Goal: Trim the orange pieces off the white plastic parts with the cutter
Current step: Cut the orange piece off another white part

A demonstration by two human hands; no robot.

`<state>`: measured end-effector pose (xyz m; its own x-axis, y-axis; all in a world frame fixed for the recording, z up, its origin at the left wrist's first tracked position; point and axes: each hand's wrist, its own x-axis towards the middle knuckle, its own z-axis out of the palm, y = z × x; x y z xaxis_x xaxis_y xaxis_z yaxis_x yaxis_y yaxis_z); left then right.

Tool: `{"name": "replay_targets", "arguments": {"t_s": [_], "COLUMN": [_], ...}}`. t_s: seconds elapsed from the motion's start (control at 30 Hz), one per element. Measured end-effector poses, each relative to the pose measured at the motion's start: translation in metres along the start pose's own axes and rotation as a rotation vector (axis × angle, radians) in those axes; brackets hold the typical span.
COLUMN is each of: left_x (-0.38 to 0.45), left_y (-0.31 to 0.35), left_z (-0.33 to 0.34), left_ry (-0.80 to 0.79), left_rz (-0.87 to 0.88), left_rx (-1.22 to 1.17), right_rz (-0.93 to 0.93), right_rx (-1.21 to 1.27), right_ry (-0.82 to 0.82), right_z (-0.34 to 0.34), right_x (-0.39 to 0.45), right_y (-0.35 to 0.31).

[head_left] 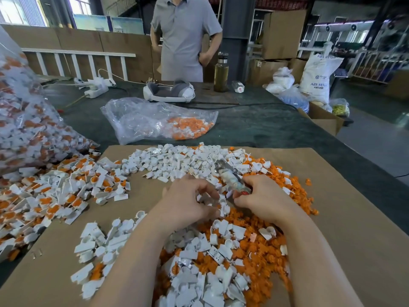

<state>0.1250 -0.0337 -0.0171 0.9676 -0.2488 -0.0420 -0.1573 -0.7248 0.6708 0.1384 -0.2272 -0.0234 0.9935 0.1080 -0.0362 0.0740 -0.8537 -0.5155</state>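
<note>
The left hand (188, 200) is pinching a white plastic part (222, 203) over the middle of the cardboard sheet (354, 218), presenting it to the cutter (230, 176), which the right hand (263, 198) is gripping, handles in the fist; the blades are hidden. Likely it's working above the orange offcuts (254, 251) so scraps drop there. Untrimmed parts (55, 196) are waiting at the sheet's left edge, a bystander (183, 36) is standing beyond the table, workshop behind.
</note>
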Motion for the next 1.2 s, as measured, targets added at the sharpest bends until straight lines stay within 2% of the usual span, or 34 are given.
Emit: {"name": "replay_targets", "arguments": {"t_s": [0.1,0.2,0.33,0.6,0.83,0.93,1.07,1.2], "left_x": [-0.002,-0.003,-0.001,0.011,0.012,0.012,0.011,0.007], "left_y": [-0.005,-0.014,-0.016,-0.017,-0.016,-0.014,-0.009,0.001], "left_z": [-0.005,-0.012,-0.009,0.016,0.018,0.015,0.012,0.016], "left_ry": [0.005,-0.082,-0.151,0.071,0.146,0.169,0.275,0.337], "left_rz": [-0.031,-0.071,-0.059,0.019,0.015,0.009,0.058,0.094], "left_rx": [0.04,0.058,0.008,0.093,0.091,0.04,-0.183,-0.359], "right_rz": [-0.032,-0.045,-0.015,0.043,0.025,0.003,-0.002,-0.046], "right_rx": [-0.011,-0.051,-0.16,-0.177,-0.159,0.033,0.573,0.77], "right_ry": [-0.107,-0.177,-0.096,0.035,0.08,0.154,0.196,0.194], "right_z": [-0.005,-0.004,0.004,0.015,0.017,0.013,0.006,0.007], "right_x": [-0.005,-0.007,-0.003,0.007,0.006,0.005,0.0,-0.005], "right_y": [0.001,0.001,-0.001,-0.001,0.001,-0.002,-0.011,-0.021]}}
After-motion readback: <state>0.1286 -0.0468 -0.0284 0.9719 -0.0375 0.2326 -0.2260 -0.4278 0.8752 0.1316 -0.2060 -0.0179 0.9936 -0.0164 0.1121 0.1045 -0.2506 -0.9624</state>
